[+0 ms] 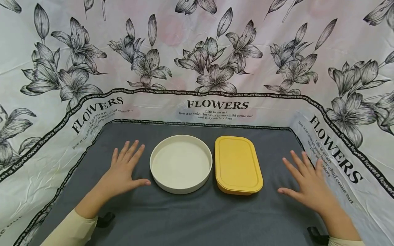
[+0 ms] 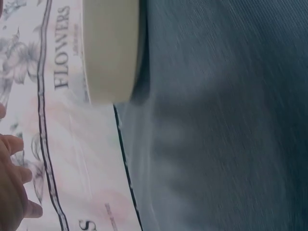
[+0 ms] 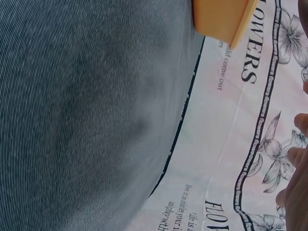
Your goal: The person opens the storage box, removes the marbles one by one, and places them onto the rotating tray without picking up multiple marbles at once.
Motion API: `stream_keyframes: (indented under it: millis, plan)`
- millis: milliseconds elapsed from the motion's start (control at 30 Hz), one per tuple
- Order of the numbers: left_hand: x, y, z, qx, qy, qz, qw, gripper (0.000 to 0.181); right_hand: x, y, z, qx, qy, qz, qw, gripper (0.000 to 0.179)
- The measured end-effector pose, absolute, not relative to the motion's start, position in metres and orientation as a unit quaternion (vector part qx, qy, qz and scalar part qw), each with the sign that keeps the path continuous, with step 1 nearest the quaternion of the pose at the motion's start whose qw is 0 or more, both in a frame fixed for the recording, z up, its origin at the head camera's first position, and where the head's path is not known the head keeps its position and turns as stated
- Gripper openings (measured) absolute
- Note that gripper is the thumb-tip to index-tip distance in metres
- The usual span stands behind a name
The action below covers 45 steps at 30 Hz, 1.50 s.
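A round, shallow cream dish [image 1: 181, 164] with a low rim sits at the middle of the grey cloth. Just right of it lies a yellow rectangular container [image 1: 238, 165] with its lid on. My left hand [image 1: 121, 174] is held left of the dish, fingers spread, thumb tip close to the rim; it holds nothing. Well to the right of the container, my right hand [image 1: 307, 184] is likewise spread and holds nothing. The left wrist view shows the side of the dish [image 2: 110, 53] and some fingertips. A corner of the container [image 3: 221, 19] appears in the right wrist view.
The grey cloth [image 1: 184, 218] is bordered by a white cloth [image 1: 160, 106] printed with black flowers and the word FLOWERS. A black strap end [image 1: 105, 219] shows at the left wrist, another black piece [image 1: 317, 235] at the right.
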<state>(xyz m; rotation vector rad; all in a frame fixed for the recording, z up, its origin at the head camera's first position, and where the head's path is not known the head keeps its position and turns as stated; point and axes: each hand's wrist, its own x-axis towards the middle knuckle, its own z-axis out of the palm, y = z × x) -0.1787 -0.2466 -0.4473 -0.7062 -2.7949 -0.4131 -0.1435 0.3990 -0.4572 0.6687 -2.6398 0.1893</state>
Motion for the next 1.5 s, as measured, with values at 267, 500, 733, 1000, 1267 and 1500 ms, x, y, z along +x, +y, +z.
stream_keyframes:
  millis: [267,500,733,1000,1267,1500]
  plan:
    - [-0.18,-0.219,-0.447,-0.255,-0.946,-0.168,0.111,0.125,-0.145,0.394,-0.461,0.252,-0.943,0.08,0.202,0.111]
    - [-0.175,-0.199,-0.445,-0.275,-0.933,-0.204,0.113,0.124,-0.147,0.389,-0.462,0.268,-0.937,0.088,0.206,0.109]
    - [-0.172,-0.179,-0.445,-0.277,-0.925,-0.242,0.093,0.122,-0.148,0.38,-0.46,0.281,-0.931,0.099,0.212,0.106]
    - [-0.168,-0.154,-0.445,-0.283,-0.907,-0.3,0.082,0.117,-0.151,0.368,-0.46,0.297,-0.925,0.107,0.21,0.106]
    - [-0.162,-0.131,-0.446,-0.269,-0.885,-0.377,0.052,0.115,-0.151,0.362,-0.462,0.301,-0.924,0.116,0.204,0.107]
    - [-0.157,-0.113,-0.446,-0.279,-0.865,-0.415,0.049,0.116,-0.151,0.358,-0.465,0.305,-0.923,0.12,0.203,0.107]
